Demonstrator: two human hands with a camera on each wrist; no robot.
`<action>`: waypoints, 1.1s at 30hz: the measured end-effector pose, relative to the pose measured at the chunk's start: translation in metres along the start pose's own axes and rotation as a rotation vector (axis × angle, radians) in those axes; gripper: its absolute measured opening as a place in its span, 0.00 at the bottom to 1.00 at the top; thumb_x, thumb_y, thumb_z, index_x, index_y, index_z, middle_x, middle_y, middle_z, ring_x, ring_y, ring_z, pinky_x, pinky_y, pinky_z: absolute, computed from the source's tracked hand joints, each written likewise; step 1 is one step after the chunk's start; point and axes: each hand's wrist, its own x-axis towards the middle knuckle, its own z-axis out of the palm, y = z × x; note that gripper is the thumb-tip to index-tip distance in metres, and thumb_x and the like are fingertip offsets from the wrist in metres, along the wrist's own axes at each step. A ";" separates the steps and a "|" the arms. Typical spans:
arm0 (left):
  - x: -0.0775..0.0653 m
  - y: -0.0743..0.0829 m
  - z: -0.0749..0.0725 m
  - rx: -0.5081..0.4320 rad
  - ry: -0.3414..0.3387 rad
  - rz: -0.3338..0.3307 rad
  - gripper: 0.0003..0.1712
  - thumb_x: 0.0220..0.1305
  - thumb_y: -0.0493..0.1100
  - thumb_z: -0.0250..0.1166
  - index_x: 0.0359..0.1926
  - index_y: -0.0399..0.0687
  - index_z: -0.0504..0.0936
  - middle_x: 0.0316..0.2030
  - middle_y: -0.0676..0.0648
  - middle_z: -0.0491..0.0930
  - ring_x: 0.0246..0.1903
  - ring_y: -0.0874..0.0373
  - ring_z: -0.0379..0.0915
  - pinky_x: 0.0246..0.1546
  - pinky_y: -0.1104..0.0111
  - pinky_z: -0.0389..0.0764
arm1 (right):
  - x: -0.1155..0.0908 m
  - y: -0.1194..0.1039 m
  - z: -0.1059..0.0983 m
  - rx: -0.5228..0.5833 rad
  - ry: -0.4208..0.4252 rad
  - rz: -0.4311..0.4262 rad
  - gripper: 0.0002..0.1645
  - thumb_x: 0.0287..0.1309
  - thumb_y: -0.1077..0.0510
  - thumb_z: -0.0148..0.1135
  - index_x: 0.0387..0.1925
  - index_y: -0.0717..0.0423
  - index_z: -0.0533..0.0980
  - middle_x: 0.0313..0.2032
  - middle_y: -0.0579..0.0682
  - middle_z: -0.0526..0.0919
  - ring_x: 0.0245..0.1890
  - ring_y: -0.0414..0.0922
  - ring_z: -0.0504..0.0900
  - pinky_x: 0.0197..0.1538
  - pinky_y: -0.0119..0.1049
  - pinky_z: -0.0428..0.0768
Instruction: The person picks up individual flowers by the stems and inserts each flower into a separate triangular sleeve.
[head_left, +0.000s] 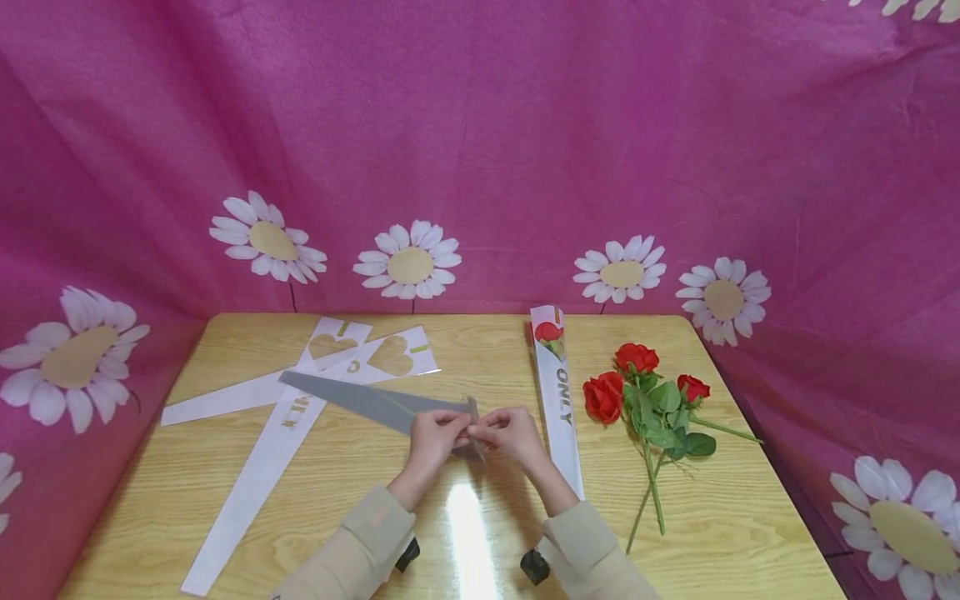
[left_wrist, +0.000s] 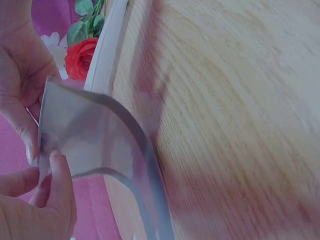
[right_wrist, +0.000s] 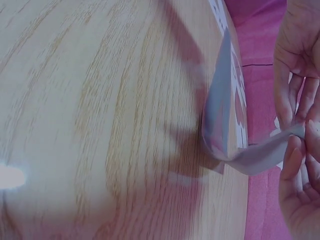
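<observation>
Both hands meet at the wide end of a grey tapered flower sleeve [head_left: 352, 401], whose narrow end points to the far left. My left hand [head_left: 433, 435] pinches the edge of this end between thumb and fingers. Right beside it, my right hand [head_left: 512, 433] pinches the same edge, the fingertips of the two hands close together. Seen from the left wrist, the sleeve's see-through front [left_wrist: 85, 130] has grey borders and bends down toward the table. In the right wrist view the held end of the sleeve [right_wrist: 262, 157] curves upward to the fingers.
Two white sleeves [head_left: 247, 492] with heart-shaped windows lie crossed at the left. Right of my hands lies a white sleeve [head_left: 558, 417] lettered ONLY, a red rose inside. Further right are several red roses [head_left: 603, 397] with leafy stems. A pink flowered cloth [head_left: 480, 150] hangs behind the table.
</observation>
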 end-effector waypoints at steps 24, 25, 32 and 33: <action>0.001 0.015 0.001 0.766 0.054 0.422 0.08 0.48 0.28 0.59 0.17 0.36 0.78 0.14 0.46 0.75 0.13 0.62 0.65 0.10 0.75 0.67 | -0.007 -0.003 -0.003 -0.489 0.266 -0.283 0.03 0.42 0.66 0.65 0.19 0.61 0.78 0.15 0.47 0.78 0.14 0.35 0.70 0.17 0.25 0.69; 0.001 0.014 0.002 0.767 0.057 0.436 0.07 0.48 0.28 0.59 0.18 0.35 0.78 0.15 0.45 0.76 0.14 0.62 0.65 0.10 0.76 0.67 | -0.007 -0.004 -0.002 -0.515 0.269 -0.301 0.03 0.42 0.66 0.65 0.19 0.60 0.78 0.15 0.47 0.77 0.15 0.35 0.70 0.17 0.24 0.70; 0.001 0.013 0.011 0.780 0.054 0.541 0.06 0.47 0.25 0.58 0.19 0.33 0.78 0.18 0.42 0.78 0.18 0.57 0.73 0.13 0.74 0.71 | -0.012 -0.010 0.003 -0.665 0.291 -0.456 0.08 0.41 0.68 0.63 0.15 0.58 0.74 0.13 0.46 0.75 0.13 0.36 0.69 0.16 0.22 0.66; 0.000 0.013 0.011 0.791 0.056 0.554 0.06 0.47 0.25 0.58 0.19 0.33 0.78 0.18 0.42 0.78 0.19 0.56 0.75 0.14 0.73 0.72 | -0.012 -0.010 0.003 -0.677 0.294 -0.468 0.09 0.41 0.69 0.63 0.15 0.58 0.73 0.12 0.46 0.74 0.13 0.36 0.69 0.15 0.22 0.66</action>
